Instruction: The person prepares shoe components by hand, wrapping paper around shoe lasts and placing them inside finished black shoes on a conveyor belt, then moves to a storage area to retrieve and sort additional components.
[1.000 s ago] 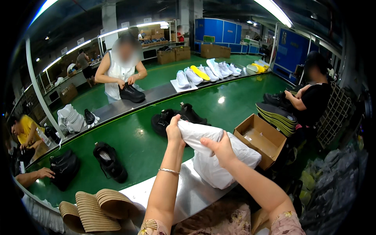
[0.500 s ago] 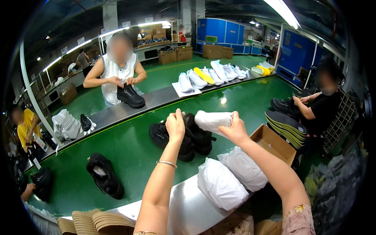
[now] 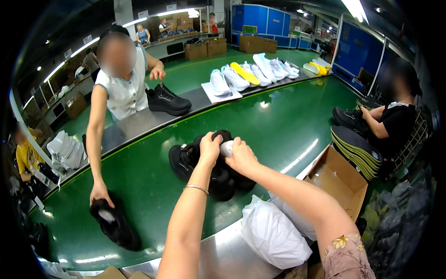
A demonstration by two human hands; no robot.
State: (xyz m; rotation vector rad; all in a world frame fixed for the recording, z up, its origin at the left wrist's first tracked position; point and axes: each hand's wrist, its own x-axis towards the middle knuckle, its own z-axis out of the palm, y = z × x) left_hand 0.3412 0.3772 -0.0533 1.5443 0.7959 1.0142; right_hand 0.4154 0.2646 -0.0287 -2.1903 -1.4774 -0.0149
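Note:
My left hand [image 3: 210,148] and my right hand [image 3: 239,156] meet over a pair of black shoes [image 3: 209,167] lying on the green conveyor belt [image 3: 278,121]. Between the fingers a white wad of paper stuffing [image 3: 226,148] shows at the opening of the upper shoe; both hands grip it and the shoe's collar. A thin bracelet sits on my left wrist. Two white plastic bags [image 3: 272,232] of stuffing lie on the steel ledge just below my right forearm.
Across the belt a person in a white top holds another black shoe [image 3: 114,223] on the belt and touches a black sneaker [image 3: 167,101] on the steel shelf. White and yellow shoes [image 3: 251,74] line that shelf. An open cardboard box [image 3: 339,179] and a seated person are at right.
My hands came down from holding the white stuffing roll in the air and pushed it into the black shoe. The opposite person's hand reached onto the belt's other black shoe.

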